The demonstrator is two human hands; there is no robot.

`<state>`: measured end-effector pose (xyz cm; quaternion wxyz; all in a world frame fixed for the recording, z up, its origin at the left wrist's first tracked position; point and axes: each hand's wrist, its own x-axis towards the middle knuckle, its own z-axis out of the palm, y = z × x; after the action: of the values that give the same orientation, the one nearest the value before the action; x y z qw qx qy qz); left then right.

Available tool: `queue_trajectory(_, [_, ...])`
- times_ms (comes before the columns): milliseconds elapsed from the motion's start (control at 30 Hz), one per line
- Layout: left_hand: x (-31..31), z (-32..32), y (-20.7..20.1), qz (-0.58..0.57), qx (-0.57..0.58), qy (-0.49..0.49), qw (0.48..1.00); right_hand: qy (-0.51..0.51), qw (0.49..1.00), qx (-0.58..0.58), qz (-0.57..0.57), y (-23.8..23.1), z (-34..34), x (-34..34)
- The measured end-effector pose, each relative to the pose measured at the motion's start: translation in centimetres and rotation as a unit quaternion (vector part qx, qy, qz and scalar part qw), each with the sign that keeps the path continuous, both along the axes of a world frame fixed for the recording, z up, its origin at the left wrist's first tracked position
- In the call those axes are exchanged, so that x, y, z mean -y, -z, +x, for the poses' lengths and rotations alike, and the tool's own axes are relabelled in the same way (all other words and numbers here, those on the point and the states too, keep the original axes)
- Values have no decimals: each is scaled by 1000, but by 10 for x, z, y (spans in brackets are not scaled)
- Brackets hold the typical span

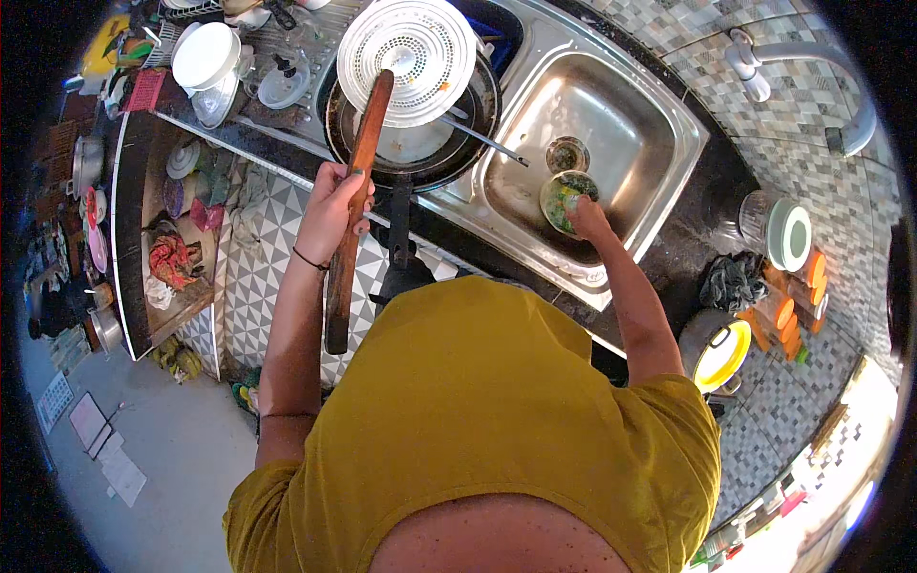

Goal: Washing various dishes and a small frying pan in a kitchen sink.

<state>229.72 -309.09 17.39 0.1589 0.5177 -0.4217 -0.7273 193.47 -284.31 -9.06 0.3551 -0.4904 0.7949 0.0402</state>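
Observation:
My left hand (339, 201) is closed around a long brown wooden stick (365, 143), held slantwise. Its top end overlaps a white perforated colander (406, 59), and its dark lower end hangs below my wrist. The colander rests over a large dark frying pan (418, 170) at the sink's left. My right hand (588, 218) reaches into the steel sink (635, 124), its fingers closed on a green and yellow sponge (571, 191) in a small round bowl (554, 207). The fingertips are partly hidden. Beside the bowl lies the round drain (567, 155).
A grey faucet (812, 59) arches at the upper right. Right of the sink stand a lidded glass jar (781, 232), a crumpled black bag (734, 282) and a yellow-lined pot (721, 355). White bowls (205, 55) and a clear lid (284, 86) crowd the left drainboard.

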Motion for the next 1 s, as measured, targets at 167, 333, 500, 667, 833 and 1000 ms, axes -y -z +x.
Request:
queue_trajectory(167, [2, -5, -3, -6, 7, 9, 1000, -10, 999, -39, 30, 26, -1, -7])
queue_trajectory(333, [3, -3, 0, 0, 2, 0, 1000, 58, 997, -42, 21, 9, 7, 0])
queue_trajectory(500, [4, -3, 3, -2, -4, 5, 1000, -90, 992, -67, 64, -13, 12, 9])
queue_trajectory(667, [5, -8, -1, 7, 7, 3, 1000, 84, 994, -23, 60, -16, 14, 9])
queue_trajectory(833, [6, -9, -1, 5, 5, 2, 1000, 65, 996, -48, 39, -14, 15, 6])
queue_trajectory(1000, [7, -9, 0, 7, 8, 0, 1000, 48, 996, -62, 51, -24, 15, 15])
